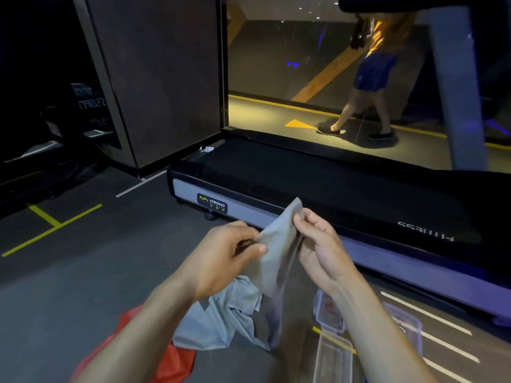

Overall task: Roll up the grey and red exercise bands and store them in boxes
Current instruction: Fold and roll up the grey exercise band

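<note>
Hands meet above the floor: the left hand (pixel 226 250) pinches one edge of the grey band (pixel 279 250) between thumb and curled fingers, and the right hand (pixel 315 244) pinches the opposite edge, fingertips closed on the fabric. The band's upper end stands up between them; the rest hangs down and lies crumpled on the floor (pixel 83 272), partly over the red band (pixel 177 360), which shows beneath the left forearm. Clear plastic boxes (pixel 331 355) sit on the floor just right of the bands, partly hidden by the right forearm; what is inside them cannot be made out. A treadmill (pixel 331 194) stands beyond the hands, its deck running along the right side. The dark floor carries yellow and white tape lines. Behind the treadmill a mirror (pixel 276 64) shows a walking person's legs.
</note>
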